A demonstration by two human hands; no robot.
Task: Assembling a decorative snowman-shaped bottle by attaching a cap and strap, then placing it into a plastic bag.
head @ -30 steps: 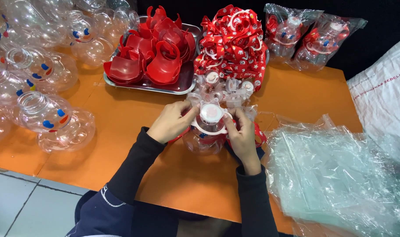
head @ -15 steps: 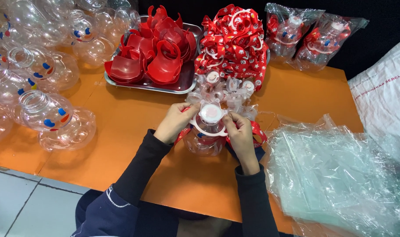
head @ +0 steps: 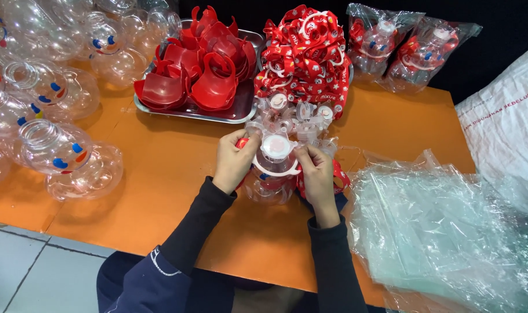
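A clear plastic bottle with a white cap (head: 273, 165) stands on the orange table (head: 159, 174) near its front edge. My left hand (head: 234, 160) grips its left side at the neck, where a red piece shows. My right hand (head: 317, 173) holds the right side, beside a red printed strap (head: 338, 177) that hangs down by the bottle. A white ring circles the bottle's shoulder between my hands.
Behind the bottle lie several small clear caps (head: 296, 113), a heap of red printed straps (head: 306, 55) and a metal tray (head: 243, 110) of red handles (head: 200, 64). Clear empty bottles (head: 55, 148) crowd the left. Plastic bags (head: 443, 232) lie right; bagged bottles (head: 408, 49) at the back.
My hands have shifted slightly around the bottle's neck; the bottle stays in the same place.
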